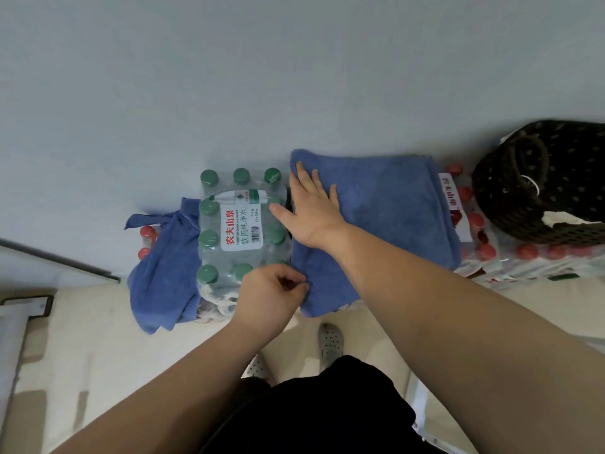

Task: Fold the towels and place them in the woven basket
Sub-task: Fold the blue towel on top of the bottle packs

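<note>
Left grip (273, 290) pinches the half-folded blue towel (393, 211), right grip (311, 208) spread flat on it; crumpled towel (157, 276) untouched, neither yet in the woven basket (563, 178).

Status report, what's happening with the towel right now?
Right hand flat on blue towel. Left hand pinching its near corner. Basket to the right, path open.
</note>
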`<state>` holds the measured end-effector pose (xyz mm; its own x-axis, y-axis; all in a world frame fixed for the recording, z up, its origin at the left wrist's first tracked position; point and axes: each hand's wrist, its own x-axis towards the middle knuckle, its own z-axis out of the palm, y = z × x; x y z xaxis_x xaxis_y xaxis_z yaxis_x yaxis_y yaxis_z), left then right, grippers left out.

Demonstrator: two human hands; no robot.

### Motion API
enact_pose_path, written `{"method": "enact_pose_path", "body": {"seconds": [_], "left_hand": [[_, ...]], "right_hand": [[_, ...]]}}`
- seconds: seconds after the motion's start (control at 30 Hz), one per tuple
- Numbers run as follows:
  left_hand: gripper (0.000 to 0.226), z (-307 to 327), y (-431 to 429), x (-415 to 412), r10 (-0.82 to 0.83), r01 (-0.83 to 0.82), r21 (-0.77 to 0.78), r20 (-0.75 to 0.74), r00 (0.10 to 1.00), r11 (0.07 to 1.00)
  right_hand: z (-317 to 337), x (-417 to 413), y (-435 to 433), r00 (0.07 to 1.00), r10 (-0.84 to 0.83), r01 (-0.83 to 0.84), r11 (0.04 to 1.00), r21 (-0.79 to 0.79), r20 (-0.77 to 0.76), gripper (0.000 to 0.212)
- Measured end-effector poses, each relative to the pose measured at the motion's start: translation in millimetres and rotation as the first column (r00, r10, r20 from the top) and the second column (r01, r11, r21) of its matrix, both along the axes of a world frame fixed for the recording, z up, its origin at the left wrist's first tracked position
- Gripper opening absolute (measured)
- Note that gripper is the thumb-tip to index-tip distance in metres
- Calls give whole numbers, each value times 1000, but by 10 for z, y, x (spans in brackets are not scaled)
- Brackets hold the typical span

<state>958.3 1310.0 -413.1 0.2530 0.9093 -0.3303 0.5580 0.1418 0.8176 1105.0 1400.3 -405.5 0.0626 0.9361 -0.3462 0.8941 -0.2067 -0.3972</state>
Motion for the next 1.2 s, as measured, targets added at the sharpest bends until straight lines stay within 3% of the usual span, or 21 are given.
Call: {"method": "enact_pose_path", "body": {"seconds": [0.43, 0.6, 0.7, 0.83, 0.93, 1.13, 1.2], "left_hand": [[25, -28, 202, -1439, 299, -301, -26, -51, 953, 953], [24, -129, 220, -1654, 337, -339, -36, -54, 940, 940], [20, -179, 223, -1646, 309, -311, -15, -85, 947, 950], [22, -110, 249, -1477, 307, -270, 259, -117, 944, 928], [21, 43, 226, -1116, 224, -191, 318, -70, 972, 929], [16, 121, 99, -279, -42, 66, 347, -76, 996, 936], [15, 95, 26, -25, -87, 125, 339, -125, 988, 932]], "right_hand": [[-96, -1509, 390, 982, 186, -186, 982, 25, -33, 82], [-69, -1512, 367, 938, 320, -309, 946, 98, -133, 76], [-7, -1209, 283, 942, 262, -217, 952, 215, -209, 70], [-34, -523, -7, 991, 42, -6, 963, 270, -128, 65], [-91, 52, -276, 999, -47, 49, 980, 190, -17, 68], [-232, 745, -659, 954, 124, -133, 991, 14, 274, 81], [-257, 879, -698, 932, 199, -205, 979, -13, 303, 87]]}}
